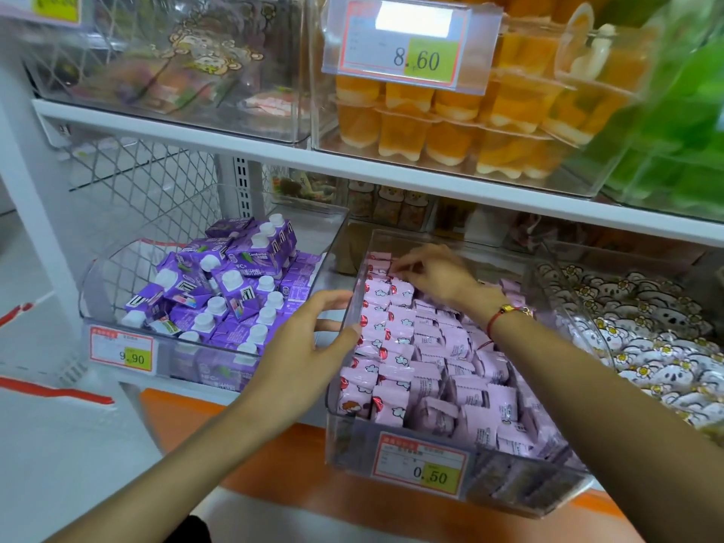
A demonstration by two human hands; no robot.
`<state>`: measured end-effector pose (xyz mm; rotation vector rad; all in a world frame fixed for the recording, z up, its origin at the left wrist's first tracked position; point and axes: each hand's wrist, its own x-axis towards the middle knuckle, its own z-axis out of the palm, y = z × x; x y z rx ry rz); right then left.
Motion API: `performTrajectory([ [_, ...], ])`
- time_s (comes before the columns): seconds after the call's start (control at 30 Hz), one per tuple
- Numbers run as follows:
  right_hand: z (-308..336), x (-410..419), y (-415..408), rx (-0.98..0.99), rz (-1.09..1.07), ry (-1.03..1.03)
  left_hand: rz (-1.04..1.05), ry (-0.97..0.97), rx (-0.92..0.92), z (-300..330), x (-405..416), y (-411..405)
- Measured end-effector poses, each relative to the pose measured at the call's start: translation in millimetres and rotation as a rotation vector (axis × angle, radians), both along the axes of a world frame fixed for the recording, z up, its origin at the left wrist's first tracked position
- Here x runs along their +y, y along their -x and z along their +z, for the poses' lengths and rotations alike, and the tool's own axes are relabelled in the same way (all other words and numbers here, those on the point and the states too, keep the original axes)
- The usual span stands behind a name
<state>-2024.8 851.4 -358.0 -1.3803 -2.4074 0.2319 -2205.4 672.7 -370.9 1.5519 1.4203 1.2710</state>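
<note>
Forearms are reaching up from the lower edge toward a clear bin (352, 436) that is sitting on the lower shelf, its front carrying a price tag (423, 464) reading 0.50. Pink packets (431, 370) are filling this bin in close rows. The left hand (309, 339) is grasping the bin's left wall about midway along, fingers outside and thumb hooking over the rim, just beside the nearest row of packets. The right hand (435, 274), wearing a red bracelet (505, 313) at the wrist, is lying inside the bin at its far end, fingers bending down so that the tips are touching the packets in the back left corner; whether they are pinching one cannot be told. Purple cartons (223, 284) are lying heaped in the neighbouring bin to the left, and orange jelly cups (450, 123) are standing on the shelf above.
</note>
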Motion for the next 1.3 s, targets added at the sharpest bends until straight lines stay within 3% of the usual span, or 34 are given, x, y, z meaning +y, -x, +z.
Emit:
performTrajectory([
  [0.23,27,-45,-5,0.023,-0.044,0.126,0.055,-0.063,0.106,-2,-9,1],
  [0.4,32,-136,-33,0.177,0.016,-0.028,-0.052,-0.493,0.537,17,-31,9],
  [0.53,18,-188,-50,0.033,0.029,-0.012,-0.233,-0.667,0.779,25,-44,3],
  [0.6,14,-192,-53,-0.036,0.039,0.025,-0.297,-0.697,0.939,27,-41,-3],
  [0.73,12,-191,-48,0.008,0.063,0.073,-0.359,-0.553,1.145,20,-29,-9],
  [0.93,5,-193,-43,0.065,0.024,0.120,-0.321,-0.458,1.124,15,-23,-8],
  [1.1,6,-197,-39,0.149,0.037,-0.026,-0.269,-0.386,1.023,10,-28,-14],
  [1.2,16,-203,-39,0.349,0.004,-0.179,-0.202,-0.365,0.921,11,-32,-16],
  [1.3,33,-206,-45,0.697,-0.092,-0.300,-0.149,-0.416,0.633,15,-38,-19],
])
